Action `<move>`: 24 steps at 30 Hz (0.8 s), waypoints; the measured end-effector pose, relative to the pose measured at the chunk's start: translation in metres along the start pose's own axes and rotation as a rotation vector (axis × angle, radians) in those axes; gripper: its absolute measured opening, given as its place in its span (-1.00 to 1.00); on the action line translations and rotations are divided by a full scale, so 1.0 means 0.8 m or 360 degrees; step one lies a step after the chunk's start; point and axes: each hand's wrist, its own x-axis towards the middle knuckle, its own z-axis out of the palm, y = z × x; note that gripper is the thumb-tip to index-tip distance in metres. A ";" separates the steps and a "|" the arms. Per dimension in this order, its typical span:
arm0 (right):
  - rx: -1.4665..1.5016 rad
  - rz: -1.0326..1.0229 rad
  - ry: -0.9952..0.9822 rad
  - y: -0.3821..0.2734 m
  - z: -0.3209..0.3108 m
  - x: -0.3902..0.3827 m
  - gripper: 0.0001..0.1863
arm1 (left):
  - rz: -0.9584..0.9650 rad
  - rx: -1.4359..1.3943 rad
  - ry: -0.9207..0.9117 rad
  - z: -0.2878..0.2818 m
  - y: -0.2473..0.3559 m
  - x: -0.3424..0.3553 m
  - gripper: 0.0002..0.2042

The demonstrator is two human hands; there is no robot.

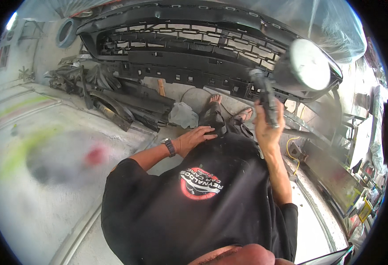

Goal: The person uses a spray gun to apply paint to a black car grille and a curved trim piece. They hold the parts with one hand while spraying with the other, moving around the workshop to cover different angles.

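Observation:
My right hand (269,126) is wrapped round the dark body of a spray gun (268,98), raised over the right part of a black car bumper (176,57). A round cup with a pale top (309,66) sits at the gun's far right and hides part of the bumper's end. The bumper has a grille of open mesh and stretches across the far side, ahead of my feet. My left hand (196,138) holds nothing; its fingers lie stretched out flat against my dark clothing at the thigh. Whether the gun's trigger is pressed I cannot see.
Black car trim parts (114,99) lie piled at the left, beside a crumpled translucent plastic bag (183,115). Plastic sheeting (335,26) drapes the far right. A yellow cable (290,148) runs near a metal trough (324,170) at the right. The left wall (61,176) carries paint stains.

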 end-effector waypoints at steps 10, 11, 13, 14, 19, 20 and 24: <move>0.0199 -0.0086 -0.0091 0.017 -0.004 -0.016 -0.50 | -0.0011 0.0029 0.0067 0.005 0.009 -0.004 -0.27; 0.0331 -0.0027 -0.0042 0.022 -0.012 -0.018 -0.50 | -0.0014 0.0025 0.0083 0.004 0.008 -0.004 -0.33; 0.0465 0.0009 0.0067 0.027 -0.029 -0.023 -0.54 | 0.0060 0.0064 0.0096 0.023 -0.019 -0.005 -0.17; 0.0560 0.0075 0.0082 0.026 -0.037 -0.029 -0.55 | 0.0086 0.0089 0.0099 0.035 -0.037 -0.010 -0.09; 0.0826 0.0206 0.0002 0.028 -0.075 -0.046 -0.50 | 0.0022 0.0123 -0.0047 0.041 -0.061 -0.019 -0.25; 0.0843 0.0213 -0.0053 0.028 -0.083 -0.045 -0.46 | -0.0003 0.0121 -0.0047 0.034 -0.053 -0.018 -0.28; 0.1109 0.0273 -0.0152 0.056 -0.101 -0.041 -0.46 | -0.0294 0.0183 -0.0196 0.014 -0.041 -0.025 -0.32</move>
